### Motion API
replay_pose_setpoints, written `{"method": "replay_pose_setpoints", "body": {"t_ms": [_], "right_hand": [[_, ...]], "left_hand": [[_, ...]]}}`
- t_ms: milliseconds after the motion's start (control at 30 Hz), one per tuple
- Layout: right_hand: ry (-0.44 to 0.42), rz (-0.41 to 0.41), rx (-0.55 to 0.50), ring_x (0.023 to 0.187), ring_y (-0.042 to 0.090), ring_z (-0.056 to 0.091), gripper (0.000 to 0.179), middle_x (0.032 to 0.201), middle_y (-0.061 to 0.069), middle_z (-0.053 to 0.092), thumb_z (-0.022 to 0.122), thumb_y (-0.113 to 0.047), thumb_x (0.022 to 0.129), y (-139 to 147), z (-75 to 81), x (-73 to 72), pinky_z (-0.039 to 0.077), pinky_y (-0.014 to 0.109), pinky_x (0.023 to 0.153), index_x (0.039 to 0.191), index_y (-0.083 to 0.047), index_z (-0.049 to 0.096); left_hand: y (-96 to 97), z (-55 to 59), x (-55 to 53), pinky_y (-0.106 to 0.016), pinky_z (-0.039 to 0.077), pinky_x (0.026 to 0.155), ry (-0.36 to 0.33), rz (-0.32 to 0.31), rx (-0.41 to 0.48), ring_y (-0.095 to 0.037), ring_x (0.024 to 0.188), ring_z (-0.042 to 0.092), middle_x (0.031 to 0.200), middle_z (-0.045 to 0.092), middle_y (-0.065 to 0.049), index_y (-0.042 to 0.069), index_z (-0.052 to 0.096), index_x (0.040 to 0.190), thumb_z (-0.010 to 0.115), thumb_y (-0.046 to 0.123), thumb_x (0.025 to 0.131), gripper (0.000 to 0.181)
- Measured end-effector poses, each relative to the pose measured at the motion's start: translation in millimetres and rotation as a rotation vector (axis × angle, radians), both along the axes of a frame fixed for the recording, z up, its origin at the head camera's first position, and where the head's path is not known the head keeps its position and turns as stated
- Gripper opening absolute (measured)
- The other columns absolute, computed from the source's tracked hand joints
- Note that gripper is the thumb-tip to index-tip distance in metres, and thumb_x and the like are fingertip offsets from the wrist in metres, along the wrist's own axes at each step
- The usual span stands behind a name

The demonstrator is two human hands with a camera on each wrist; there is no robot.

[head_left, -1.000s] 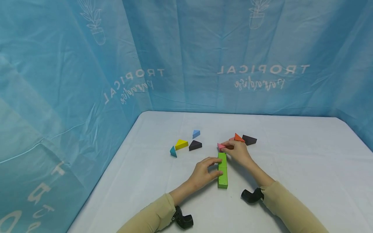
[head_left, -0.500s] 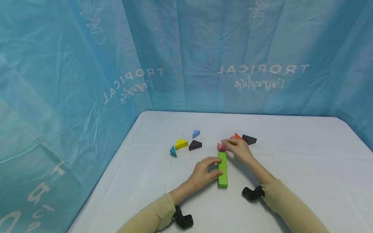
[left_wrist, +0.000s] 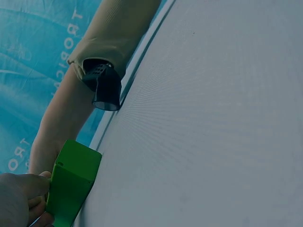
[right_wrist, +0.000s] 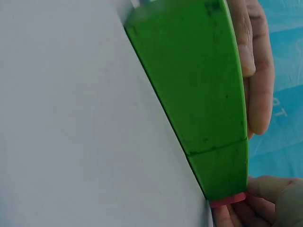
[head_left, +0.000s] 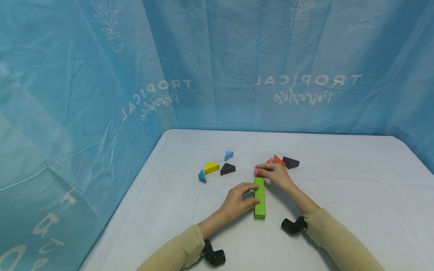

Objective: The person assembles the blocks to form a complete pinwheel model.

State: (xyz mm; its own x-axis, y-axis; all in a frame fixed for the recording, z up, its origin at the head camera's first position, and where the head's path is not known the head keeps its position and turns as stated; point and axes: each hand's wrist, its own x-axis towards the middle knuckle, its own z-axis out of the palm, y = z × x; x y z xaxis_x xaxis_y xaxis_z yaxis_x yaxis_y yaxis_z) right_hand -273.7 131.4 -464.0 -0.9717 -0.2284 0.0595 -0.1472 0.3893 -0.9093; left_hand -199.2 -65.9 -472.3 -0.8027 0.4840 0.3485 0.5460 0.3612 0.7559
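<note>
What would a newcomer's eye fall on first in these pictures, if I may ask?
Probably the two bright green blocks, laid end to end near the middle of the white table, with the left hand resting its fingers on them. At their far end, the right hand pinches a small pink block. Behind the table, the blue curtain also stands out, with its mirrored white "TROPICAL" lettering.
</note>
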Motion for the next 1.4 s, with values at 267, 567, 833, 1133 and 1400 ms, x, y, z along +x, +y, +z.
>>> {"method": "replay_pose_setpoints", "body": {"t_ms": [267, 567, 833, 1133, 1400], "right_hand": [[-0.02, -0.009, 0.029, 0.095, 0.02, 0.063, 0.026, 0.104, 0.008, 0.069, 0.064, -0.02, 0.091, 0, -4.5, 6.1, 0.05, 0.04, 0.086, 0.11, -0.003, 0.07], [-0.003, -0.005, 0.023, 0.095, 0.02, 0.062, 0.026, 0.105, 0.008, 0.069, 0.065, -0.02, 0.09, 0, -3.4, 10.2, 0.05, 0.038, 0.084, 0.11, -0.004, 0.071], [-0.01, -0.015, 0.033, 0.101, 0.023, 0.059, 0.027, 0.106, 0.008, 0.068, 0.066, -0.021, 0.089, -1, -1.7, 13.0, 0.048, 0.041, 0.086, 0.11, -0.004, 0.07], [0.039, -0.084, -0.015, 0.106, 0.025, 0.059, 0.04, 0.114, 0.011, 0.065, 0.064, -0.032, 0.091, 18, 21.8, 11.6, 0.047, 0.041, 0.091, 0.119, -0.003, 0.065], [0.095, -0.19, -0.013, 0.109, 0.013, 0.056, 0.047, 0.123, 0.011, 0.061, 0.061, -0.037, 0.092, 80, 37.0, -3.0, 0.047, 0.021, 0.089, 0.127, -0.006, 0.059]], "left_hand": [[0.3, 1.1, 1.1, -0.026, 0.044, 0.096, -0.019, 0.004, 0.002, -0.013, 0.116, 0.052, 0.125, 0.058, -0.003, 0.004, 0.059, 0.125, 0.07, 0.02, 0.087, 0.043], [1.1, 1.4, 0.6, -0.027, 0.045, 0.096, -0.009, 0.005, -0.002, -0.013, 0.116, 0.053, 0.124, 0.059, -0.003, 0.004, 0.059, 0.125, 0.07, 0.021, 0.087, 0.043], [1.0, -1.3, -0.4, -0.025, 0.044, 0.095, 0.005, 0.016, -0.01, -0.012, 0.115, 0.053, 0.123, 0.059, -0.002, 0.006, 0.059, 0.124, 0.07, 0.022, 0.087, 0.042], [1.4, -3.1, 0.1, -0.024, 0.044, 0.095, 0.007, 0.007, -0.002, -0.012, 0.114, 0.053, 0.123, 0.059, -0.002, 0.006, 0.059, 0.124, 0.071, 0.021, 0.086, 0.042], [1.5, -2.4, -0.7, -0.024, 0.044, 0.095, 0.009, 0.002, -0.001, -0.012, 0.114, 0.054, 0.123, 0.059, -0.003, 0.005, 0.059, 0.125, 0.07, 0.021, 0.087, 0.043]]}}
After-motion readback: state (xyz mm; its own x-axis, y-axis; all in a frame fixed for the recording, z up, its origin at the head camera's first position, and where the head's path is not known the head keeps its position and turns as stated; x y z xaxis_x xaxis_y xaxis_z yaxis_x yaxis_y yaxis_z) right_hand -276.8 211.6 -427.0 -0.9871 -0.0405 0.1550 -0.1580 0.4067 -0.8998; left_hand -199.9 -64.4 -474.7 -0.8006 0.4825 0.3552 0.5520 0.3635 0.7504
